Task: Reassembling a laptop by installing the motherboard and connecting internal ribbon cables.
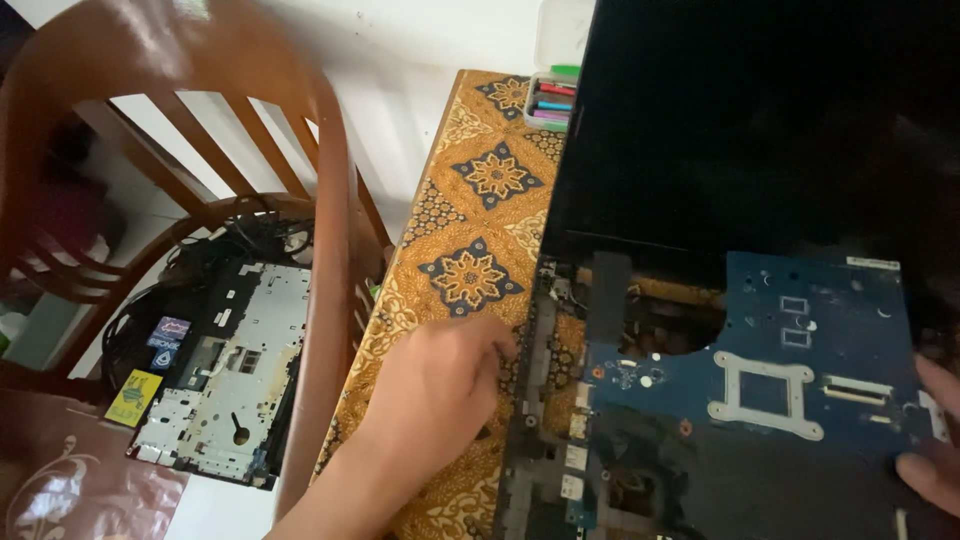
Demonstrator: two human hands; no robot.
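Observation:
An opened laptop lies on a patterned cloth, its dark screen standing up at the back. A blue circuit board sits in the black base frame. My left hand rests at the frame's left edge, fingers curled against it; what they pinch is hidden. My right hand grips the right edge of the blue circuit board with thumb and fingers.
The table wears an orange cloth with dark floral tiles. A clear box of coloured pens stands behind. Left, a wooden chair carries a removed laptop cover and black cables.

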